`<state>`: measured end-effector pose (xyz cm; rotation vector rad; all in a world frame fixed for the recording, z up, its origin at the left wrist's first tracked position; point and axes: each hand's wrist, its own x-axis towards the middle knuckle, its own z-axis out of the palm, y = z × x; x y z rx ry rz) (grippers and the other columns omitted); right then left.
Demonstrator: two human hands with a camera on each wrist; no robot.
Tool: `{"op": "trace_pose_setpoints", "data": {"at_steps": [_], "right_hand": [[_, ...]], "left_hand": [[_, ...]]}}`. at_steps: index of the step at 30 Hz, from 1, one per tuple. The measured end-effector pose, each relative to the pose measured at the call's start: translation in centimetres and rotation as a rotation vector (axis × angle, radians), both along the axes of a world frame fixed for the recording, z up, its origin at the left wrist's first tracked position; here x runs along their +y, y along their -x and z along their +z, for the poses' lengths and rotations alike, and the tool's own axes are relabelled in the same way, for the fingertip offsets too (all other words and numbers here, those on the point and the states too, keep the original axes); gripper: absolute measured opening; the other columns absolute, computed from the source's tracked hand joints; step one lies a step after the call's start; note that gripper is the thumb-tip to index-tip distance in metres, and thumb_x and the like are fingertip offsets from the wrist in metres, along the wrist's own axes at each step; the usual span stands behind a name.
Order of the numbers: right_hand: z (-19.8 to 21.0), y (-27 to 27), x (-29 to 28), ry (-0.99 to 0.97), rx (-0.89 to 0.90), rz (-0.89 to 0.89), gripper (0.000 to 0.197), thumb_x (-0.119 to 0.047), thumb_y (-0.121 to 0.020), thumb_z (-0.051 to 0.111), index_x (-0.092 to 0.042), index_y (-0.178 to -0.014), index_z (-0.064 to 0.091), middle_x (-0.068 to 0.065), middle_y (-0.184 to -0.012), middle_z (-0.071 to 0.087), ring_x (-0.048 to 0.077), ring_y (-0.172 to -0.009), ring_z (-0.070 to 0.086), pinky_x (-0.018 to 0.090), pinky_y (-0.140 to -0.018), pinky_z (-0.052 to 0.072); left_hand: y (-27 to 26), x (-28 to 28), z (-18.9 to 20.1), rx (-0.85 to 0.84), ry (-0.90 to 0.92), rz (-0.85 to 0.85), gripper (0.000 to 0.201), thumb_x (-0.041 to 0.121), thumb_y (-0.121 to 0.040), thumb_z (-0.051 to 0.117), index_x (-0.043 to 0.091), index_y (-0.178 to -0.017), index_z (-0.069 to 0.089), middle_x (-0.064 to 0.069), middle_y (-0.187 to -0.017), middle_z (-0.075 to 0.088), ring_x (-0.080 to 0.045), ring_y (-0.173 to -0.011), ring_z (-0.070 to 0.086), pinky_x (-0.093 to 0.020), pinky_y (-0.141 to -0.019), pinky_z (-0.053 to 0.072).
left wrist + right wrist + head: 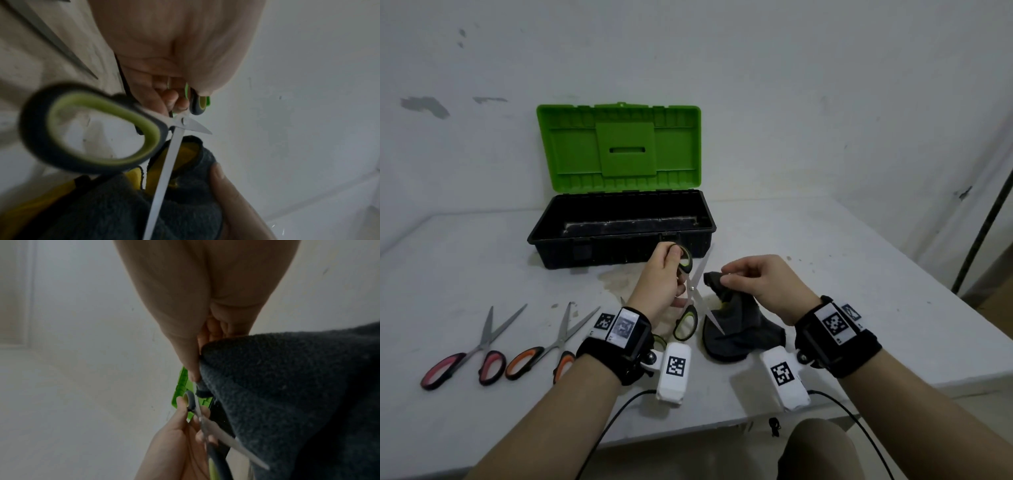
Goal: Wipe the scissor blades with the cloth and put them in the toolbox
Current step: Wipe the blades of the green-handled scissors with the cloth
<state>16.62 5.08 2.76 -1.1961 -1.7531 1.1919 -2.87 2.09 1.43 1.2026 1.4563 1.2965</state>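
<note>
Nearest on the counter [859, 274], at the near left, lie two more pairs with their blades spread: the pink-handled scissors [469, 349] and, just right of them, the orange-handled scissors [544, 346]. Neither is in a hand, and whether they have been wiped cannot be told.

A little farther in, at the middle, the left hand [661, 277] grips the green-handled scissors [690, 294] by the upper handle loop, thumb and fingers curled round it, while the lower loop hangs free toward the near side. The blades are wide open; one points up and far, the other slants down to the right and lies against the cloth [736, 322]. The right hand [760, 281] pinches the dark grey cloth, whose yellow side shows in the folds, by its top edge between thumb and fingers; the rest of it drapes down onto the counter. From the left wrist the lower blade is seen lying along a fold of the cloth.

This looks like the wiping step, with the first pair in hand. The next move would call for folding the cloth round the blade and drawing it toward the tip, keeping the fingers behind the edge, then closing the blades.

Farthest, against the wall, the toolbox [619, 226] stands with its green lid [619, 147] raised; no scissors show inside.
</note>
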Motion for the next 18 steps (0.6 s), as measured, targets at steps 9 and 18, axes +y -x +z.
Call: {"op": "trace_pose_setpoints", "data": {"at_steps": [9,18], "right_hand": [[0.1,1.4,-0.5,0.139,0.007,0.087,0.011,-0.019,-0.079,0.077,-0.011,-0.087,0.074,0.014,-0.088,0.073,0.021,-0.077,0.067,0.037,-0.081,0.055],[-0.2,2.6,-0.9,0.156,0.072,-0.034,0.008,-0.011,-0.08,0.069,-0.011,-0.072,0.073,0.02,-0.078,0.07,0.024,-0.063,0.058,0.036,-0.064,0.048]], "left_hand": [[-1.0,-0.7,0.5,-0.051,0.027,-0.087,0.018,0.033,-0.108,0.042,0.022,-0.103,0.055,-0.007,-0.076,0.055,-0.014,-0.06,0.054,-0.052,-0.067,0.063],[-1.6,-1.0,0.2,-0.127,0.183,-0.021,0.021,0.029,-0.102,0.037,0.016,-0.102,0.054,-0.014,-0.078,0.067,-0.029,-0.061,0.069,-0.039,-0.061,0.06]]}}
